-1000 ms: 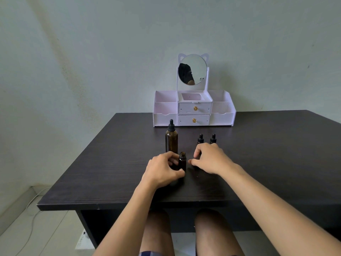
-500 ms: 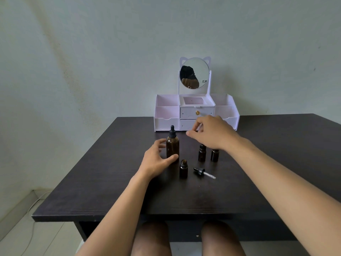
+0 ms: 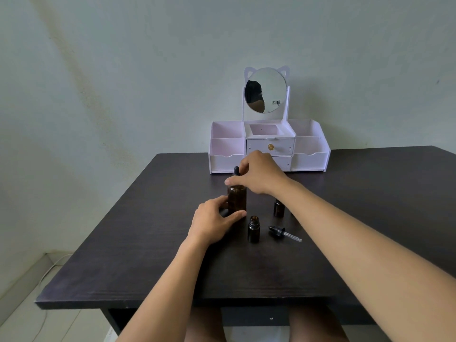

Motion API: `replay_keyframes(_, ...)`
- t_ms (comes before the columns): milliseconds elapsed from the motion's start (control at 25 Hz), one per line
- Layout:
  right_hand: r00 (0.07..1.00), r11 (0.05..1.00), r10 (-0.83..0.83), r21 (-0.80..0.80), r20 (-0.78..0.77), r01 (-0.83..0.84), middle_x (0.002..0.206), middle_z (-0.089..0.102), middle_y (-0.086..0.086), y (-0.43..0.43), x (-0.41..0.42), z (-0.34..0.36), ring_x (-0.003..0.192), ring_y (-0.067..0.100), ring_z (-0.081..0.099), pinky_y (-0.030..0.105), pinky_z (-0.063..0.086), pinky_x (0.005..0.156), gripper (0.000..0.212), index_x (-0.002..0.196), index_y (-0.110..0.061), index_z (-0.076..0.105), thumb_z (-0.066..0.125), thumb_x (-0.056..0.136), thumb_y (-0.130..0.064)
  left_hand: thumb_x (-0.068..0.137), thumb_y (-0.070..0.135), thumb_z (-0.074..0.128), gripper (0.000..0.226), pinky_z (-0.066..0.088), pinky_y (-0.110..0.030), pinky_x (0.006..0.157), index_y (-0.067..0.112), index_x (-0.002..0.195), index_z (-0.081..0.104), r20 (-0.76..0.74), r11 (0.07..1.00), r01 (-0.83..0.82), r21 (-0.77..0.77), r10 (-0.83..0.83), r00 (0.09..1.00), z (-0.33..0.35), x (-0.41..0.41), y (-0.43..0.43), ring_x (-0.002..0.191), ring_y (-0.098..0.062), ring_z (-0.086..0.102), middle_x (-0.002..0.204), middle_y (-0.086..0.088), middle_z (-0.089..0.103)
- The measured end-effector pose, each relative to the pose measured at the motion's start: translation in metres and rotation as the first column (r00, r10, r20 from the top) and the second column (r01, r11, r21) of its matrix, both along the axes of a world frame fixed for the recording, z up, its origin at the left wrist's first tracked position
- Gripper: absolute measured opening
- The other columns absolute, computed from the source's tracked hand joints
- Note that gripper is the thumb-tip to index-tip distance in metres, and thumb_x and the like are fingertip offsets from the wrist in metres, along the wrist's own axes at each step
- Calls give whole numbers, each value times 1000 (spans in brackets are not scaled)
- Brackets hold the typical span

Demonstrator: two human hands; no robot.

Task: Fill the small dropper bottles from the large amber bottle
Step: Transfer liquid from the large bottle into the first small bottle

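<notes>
Your left hand (image 3: 214, 222) curls round the lower body of the amber bottle (image 3: 237, 199), thumb on its near right side, fingers on its left. The bottle stands upright near the middle of the bench (image 3: 138, 243). Your right hand (image 3: 259, 176) is over it from the right, fingertips pinching the cap (image 3: 236, 171) at the neck, with the black bulb poking up beside them. Just right of your left thumb stands an open bottle (image 3: 254, 229); its dropper (image 3: 283, 233) lies flat to the right. Farther back, a small bottle (image 3: 278, 208) stands with its top hidden under your right forearm. An organiser (image 3: 311, 156) with a mirror (image 3: 269, 90) sits at the far edge.
</notes>
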State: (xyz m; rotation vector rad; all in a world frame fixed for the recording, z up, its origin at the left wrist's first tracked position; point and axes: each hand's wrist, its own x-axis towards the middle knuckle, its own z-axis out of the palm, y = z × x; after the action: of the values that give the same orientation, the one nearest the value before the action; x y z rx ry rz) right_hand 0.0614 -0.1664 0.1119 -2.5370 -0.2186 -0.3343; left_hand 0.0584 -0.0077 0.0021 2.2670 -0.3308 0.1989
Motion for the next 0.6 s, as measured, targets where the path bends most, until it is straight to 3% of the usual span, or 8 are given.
replay_keyframes(80,998,999,50,3,-30,-50,76,72,11,-5,4,1,70,19,61,34,51,67,45,73,-8,74,87,67,-50,69,70,70,55,53,-38,95,38,115,68,1,1000,2,3,-2,1000,-1,1,0,105,-7,66,108,15,73)
replay_keyframes(160,986,991,134,16,-95,-133,79,76,2,-12,7,4,80,16,68,37,56,81,33,81,-17,79,86,69,-47,65,76,64,60,54,-39,92,38,112,68,7,1000,8,14,-8,1000,-1,1,0,101,-7,67,102,17,74)
replay_keyframes(240,956,970,240,60,-168,-233,92,78,-9,-16,6,10,98,11,70,36,54,97,24,103,-21,80,83,79,-26,65,77,62,61,55,-40,91,39,112,67,10,1000,10,27,-10,1000,0,1,0,100,-7,67,100,17,73)
replay_keyframes(320,912,946,316,158,-261,-283,114,74,-3,-19,2,15,114,12,65,29,49,101,49,135,-17,63,68,89,-1,67,76,63,59,54,-40,90,39,112,66,14,999,2,45,-3,1000,0,0,-1,100,-8,66,102,17,73)
replay_keyframes(400,915,943,301,228,-268,-243,127,67,3,-17,-1,18,118,16,61,24,45,92,61,146,-22,48,61,90,-2,71,72,66,53,54,-40,90,37,111,66,20,998,-8,60,6,1000,0,0,-1,101,-10,66,103,16,73)
replay_keyframes(520,986,983,126,150,-113,-108,99,69,-5,-12,-2,13,98,9,61,25,43,75,41,112,-24,65,79,80,-45,74,70,67,51,54,-41,90,37,112,65,21,997,-14,74,12,1000,-1,0,-1,101,-11,66,105,15,72)
replay_keyframes(600,997,993,62,102,-34,-59,79,65,-9,-10,-2,10,80,4,58,26,42,67,40,89,-20,69,84,72,-53,74,70,66,51,54,-41,90,37,114,65,21,996,-17,83,15,1000,0,-1,-1,100,-11,65,105,14,72)
